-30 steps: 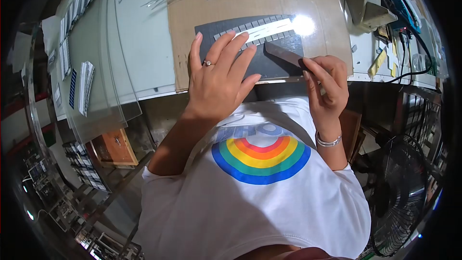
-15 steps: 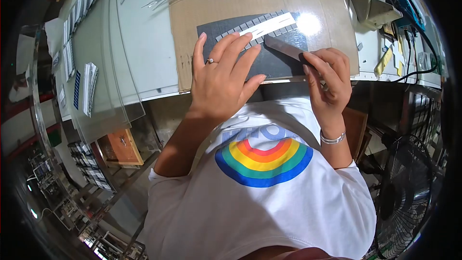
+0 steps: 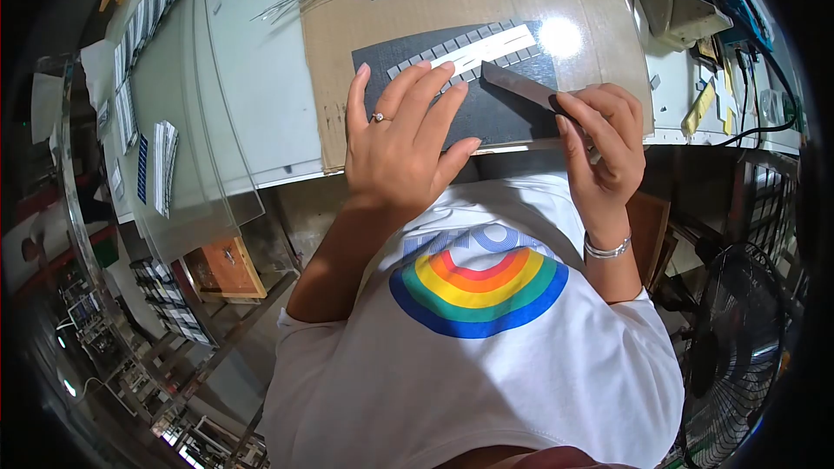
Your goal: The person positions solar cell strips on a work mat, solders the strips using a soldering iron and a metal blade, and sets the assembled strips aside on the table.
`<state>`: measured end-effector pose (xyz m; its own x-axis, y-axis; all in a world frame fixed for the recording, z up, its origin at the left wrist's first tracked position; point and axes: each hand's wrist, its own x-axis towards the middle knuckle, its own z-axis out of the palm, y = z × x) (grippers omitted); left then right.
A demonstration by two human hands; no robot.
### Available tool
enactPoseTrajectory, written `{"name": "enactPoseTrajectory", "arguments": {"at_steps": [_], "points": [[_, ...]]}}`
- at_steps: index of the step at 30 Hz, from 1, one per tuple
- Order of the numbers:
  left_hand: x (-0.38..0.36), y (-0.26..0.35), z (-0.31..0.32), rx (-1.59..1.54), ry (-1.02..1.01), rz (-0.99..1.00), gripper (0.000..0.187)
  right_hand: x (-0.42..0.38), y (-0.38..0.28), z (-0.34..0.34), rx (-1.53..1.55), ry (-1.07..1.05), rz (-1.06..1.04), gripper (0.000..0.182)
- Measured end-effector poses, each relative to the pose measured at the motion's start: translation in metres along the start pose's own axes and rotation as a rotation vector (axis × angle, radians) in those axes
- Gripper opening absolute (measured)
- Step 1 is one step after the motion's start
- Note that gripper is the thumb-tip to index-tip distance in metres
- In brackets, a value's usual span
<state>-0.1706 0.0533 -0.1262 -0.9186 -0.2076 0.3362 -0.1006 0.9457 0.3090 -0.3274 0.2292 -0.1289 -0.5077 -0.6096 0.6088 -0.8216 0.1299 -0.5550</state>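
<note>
- We keep our left hand (image 3: 401, 143) flat, fingers spread and gripping nothing, pressing the dark mat (image 3: 469, 91) onto the cardboard sheet (image 3: 452, 9) so it cannot slide
- The strip of small grey tiles with its white band (image 3: 473, 49) lies across the mat's far part, just beyond our fingertips (image 3: 445, 67)
- Our right hand (image 3: 605, 143) is pinched shut on the flat dark blade (image 3: 519, 83); we judge a low, steady angle safest

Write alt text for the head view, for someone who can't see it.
The left hand presses flat on a dark mat on cardboard, fingertips at a white strip edged with small grey squares. The right hand holds a dark flat blade angled toward the strip.
</note>
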Motion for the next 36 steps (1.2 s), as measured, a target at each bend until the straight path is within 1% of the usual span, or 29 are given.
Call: {"name": "enactPoseTrajectory", "arguments": {"at_steps": [5, 17, 31, 33, 35, 36], "points": [[0.001, 0.001, 0.0, 0.004, 0.019, 0.008, 0.052, 0.003, -0.001, 0.003, -0.007, -0.031, -0.004, 0.029], [0.001, 0.001, -0.001, -0.007, 0.009, 0.005, 0.052, -0.003, 0.001, 0.013, -0.057, 0.016, -0.065, 0.032], [0.001, 0.001, -0.003, -0.004, -0.009, -0.019, 0.052, -0.007, 0.001, 0.012, -0.116, 0.02, -0.096, 0.03], [0.002, 0.002, -0.003, -0.01, -0.002, -0.012, 0.054, -0.007, 0.002, 0.014, -0.129, 0.063, -0.117, 0.028], [0.004, 0.001, -0.005, 0.001, -0.041, -0.02, 0.054, -0.012, 0.01, 0.02, -0.119, 0.083, -0.166, 0.028], [0.006, -0.001, -0.006, 0.007, -0.043, -0.009, 0.054, -0.011, 0.009, 0.021, -0.1, 0.074, -0.149, 0.029]]}}
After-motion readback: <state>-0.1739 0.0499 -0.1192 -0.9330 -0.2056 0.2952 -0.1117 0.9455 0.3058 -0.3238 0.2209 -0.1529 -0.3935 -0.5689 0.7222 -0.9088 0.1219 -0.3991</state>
